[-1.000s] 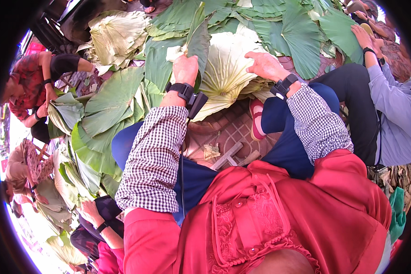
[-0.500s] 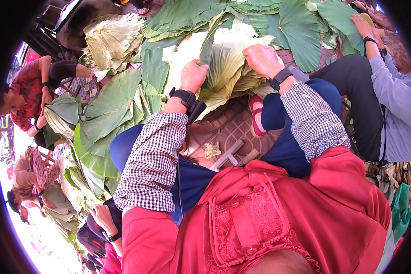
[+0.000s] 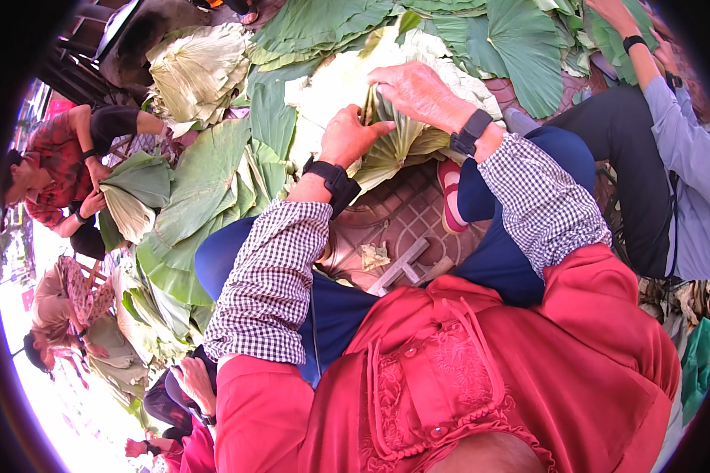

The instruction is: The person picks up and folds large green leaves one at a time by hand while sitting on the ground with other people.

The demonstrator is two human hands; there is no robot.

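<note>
Right hand [image 3: 424, 93] shifted left beside left hand [image 3: 347, 139]; lotus leaf [image 3: 403, 145] lay under both, extending bodyward. Left fingers spread wide; right grip unclear.

You wear a shiny red embroidered top [image 3: 576, 347], black-and-white checked sleeves [image 3: 272, 272], black wrist straps [image 3: 472, 132], blue trousers [image 3: 493, 256] and a red shoe [image 3: 447, 170].
</note>
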